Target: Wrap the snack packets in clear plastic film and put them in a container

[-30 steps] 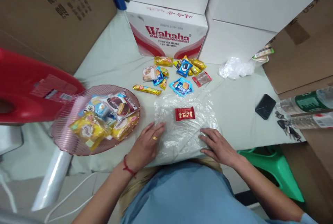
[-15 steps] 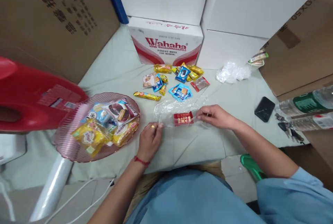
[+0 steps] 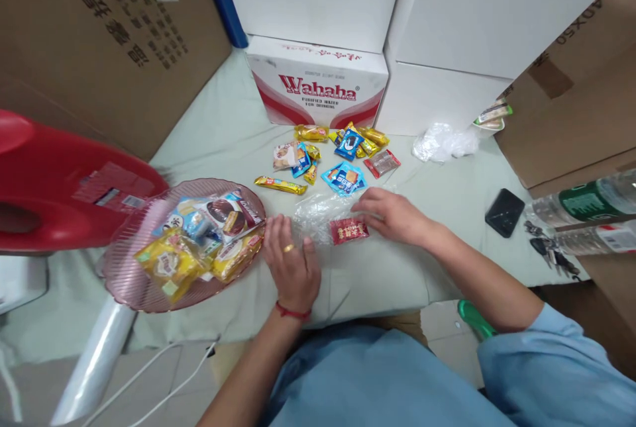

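Note:
A small red snack packet (image 3: 342, 231) lies on the table in front of me, with a sheet of clear plastic film (image 3: 313, 210) around and partly over it. My right hand (image 3: 390, 215) is at the packet's right side, its fingers curled and closed on the film just above the packet. My left hand (image 3: 292, 265) rests flat on the table left of the film, fingers stretched out and holding nothing. Its fingertips are close to the rim of a pink ribbed plastic bowl (image 3: 116, 281), which contains several wrapped snacks, among them a yellow packet (image 3: 171, 263).
Several snack packets, including blue biscuit packets (image 3: 345, 178) and a yellow stick packet (image 3: 281, 185), lie beyond the film. A Wahaha carton (image 3: 318, 86) stands behind them. On the right are crumpled plastic (image 3: 444, 142), a black phone (image 3: 504, 212), keys (image 3: 551, 251) and bottles (image 3: 586, 202).
My right hand has moved left, bringing the film's right side over the red packet. My left hand has let go of the film's left edge and spread flat on the table.

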Demonstrator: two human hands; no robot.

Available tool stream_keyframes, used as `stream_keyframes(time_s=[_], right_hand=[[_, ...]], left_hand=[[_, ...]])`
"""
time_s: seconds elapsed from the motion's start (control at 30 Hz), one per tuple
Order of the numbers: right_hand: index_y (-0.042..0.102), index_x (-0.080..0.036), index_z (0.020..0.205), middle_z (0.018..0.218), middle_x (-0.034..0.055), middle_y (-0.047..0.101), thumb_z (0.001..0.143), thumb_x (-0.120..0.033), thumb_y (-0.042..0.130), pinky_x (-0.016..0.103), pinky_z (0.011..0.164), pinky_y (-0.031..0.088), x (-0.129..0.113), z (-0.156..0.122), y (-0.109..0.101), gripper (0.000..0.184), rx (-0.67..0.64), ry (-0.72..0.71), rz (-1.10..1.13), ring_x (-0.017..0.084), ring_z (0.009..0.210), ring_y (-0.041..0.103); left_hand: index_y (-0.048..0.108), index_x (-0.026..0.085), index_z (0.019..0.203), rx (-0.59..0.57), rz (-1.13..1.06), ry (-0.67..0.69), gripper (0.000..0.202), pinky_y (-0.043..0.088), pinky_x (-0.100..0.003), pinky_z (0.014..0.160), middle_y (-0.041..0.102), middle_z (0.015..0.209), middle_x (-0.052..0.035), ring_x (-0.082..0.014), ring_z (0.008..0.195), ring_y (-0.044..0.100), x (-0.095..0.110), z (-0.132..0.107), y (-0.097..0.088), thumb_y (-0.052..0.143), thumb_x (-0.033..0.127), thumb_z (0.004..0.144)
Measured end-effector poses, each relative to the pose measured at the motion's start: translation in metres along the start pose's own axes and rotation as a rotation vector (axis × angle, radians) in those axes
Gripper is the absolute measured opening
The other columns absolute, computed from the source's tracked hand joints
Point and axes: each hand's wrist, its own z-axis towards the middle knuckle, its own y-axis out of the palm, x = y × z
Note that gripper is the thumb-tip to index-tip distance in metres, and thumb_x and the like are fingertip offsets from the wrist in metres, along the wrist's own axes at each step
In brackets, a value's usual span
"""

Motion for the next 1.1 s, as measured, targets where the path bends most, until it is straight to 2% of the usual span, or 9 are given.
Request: stream_keyframes(time_s=[0.07,0.17,0.27,0.37,0.5,0.63,0.8,0.93,1.1], right_hand=[[0.075,-0.023,0.128,0.122,0.0108,0.071,0.104,-0.025,0.057,0.036,0.098,0.052,-0.009,0.005,0.016,0.031,-0.096,-0.045,0.029,0.024,0.113,0.064],[0.076,-0.021,0.129,0.119,0.0118,0.075,0.105,-0.024,0.056,0.039,0.103,0.050,-0.006,0.012,0.030,0.031,-0.130,-0.081,0.047,0.024,0.111,0.065],[0.076,-0.019,0.128,0.117,0.0117,0.077,0.105,-0.021,0.053,0.039,0.105,0.048,0.008,0.022,0.026,0.032,-0.115,-0.076,0.067,0.024,0.110,0.066],[0.073,-0.017,0.132,0.125,0.0148,0.074,0.105,-0.022,0.052,0.041,0.104,0.047,0.021,0.044,0.020,0.036,-0.037,0.056,-0.049,0.028,0.114,0.062],[0.069,-0.015,0.139,0.131,0.0188,0.068,0.100,-0.031,0.061,0.045,0.106,0.042,0.032,0.082,0.027,0.043,-0.045,0.141,-0.196,0.034,0.120,0.055],[0.079,-0.015,0.110,0.115,0.0156,0.071,0.096,-0.023,0.063,0.040,0.101,0.040,0.043,0.103,0.038,0.024,-0.085,0.113,-0.127,0.030,0.110,0.057],[0.077,-0.016,0.105,0.111,0.0108,0.074,0.095,-0.026,0.064,0.037,0.102,0.038,0.055,0.102,0.034,0.019,-0.059,-0.059,0.015,0.026,0.108,0.059],[0.074,-0.016,0.120,0.097,0.0079,0.076,0.091,-0.038,0.074,0.034,0.088,0.040,0.056,0.104,0.025,0.036,-0.136,0.019,-0.017,0.027,0.100,0.058],[0.079,-0.017,0.099,0.090,0.0075,0.073,0.096,-0.024,0.066,0.034,0.090,0.039,0.039,0.093,0.010,0.015,-0.119,-0.139,-0.065,0.023,0.091,0.059]], left_hand=[[0.041,0.024,0.160,0.020,-0.004,0.147,0.055,0.039,-0.057,0.120,0.059,0.151,-0.0173,-0.0326,0.153,0.044,0.016,-0.010,-0.013,0.046,0.025,0.105],[0.048,0.031,0.157,-0.165,-0.072,0.355,0.058,0.044,-0.049,0.111,0.070,0.142,-0.0107,-0.0277,0.137,0.061,0.031,-0.013,-0.015,0.044,0.016,0.102],[0.061,0.024,0.148,-0.390,-0.036,0.333,0.055,0.046,-0.048,0.105,0.071,0.144,-0.0109,-0.0283,0.132,0.065,0.036,-0.004,0.001,0.041,0.012,0.098],[0.070,0.021,0.138,-0.475,0.007,0.289,0.051,0.045,-0.048,0.102,0.072,0.142,-0.0103,-0.0294,0.130,0.067,0.033,0.004,0.016,0.044,0.010,0.096],[0.073,0.019,0.133,-0.458,0.030,0.310,0.047,0.043,-0.047,0.101,0.074,0.139,-0.0084,-0.0288,0.125,0.068,0.032,0.006,0.021,0.049,0.009,0.094],[0.075,0.020,0.130,-0.430,0.060,0.323,0.044,0.043,-0.044,0.096,0.076,0.136,-0.0061,-0.0284,0.122,0.067,0.034,0.005,0.020,0.053,0.008,0.094],[0.076,0.021,0.128,-0.394,0.072,0.339,0.043,0.042,-0.044,0.091,0.077,0.134,-0.0050,-0.0290,0.116,0.066,0.035,0.003,0.020,0.055,0.008,0.093],[0.076,0.020,0.130,-0.406,0.071,0.358,0.042,0.041,-0.044,0.089,0.076,0.135,-0.0051,-0.0285,0.114,0.065,0.035,0.003,0.020,0.055,0.009,0.094],[0.074,0.021,0.132,-0.472,0.073,0.340,0.042,0.041,-0.045,0.087,0.075,0.137,-0.0087,-0.0287,0.112,0.065,0.037,0.005,0.019,0.053,0.012,0.097]])
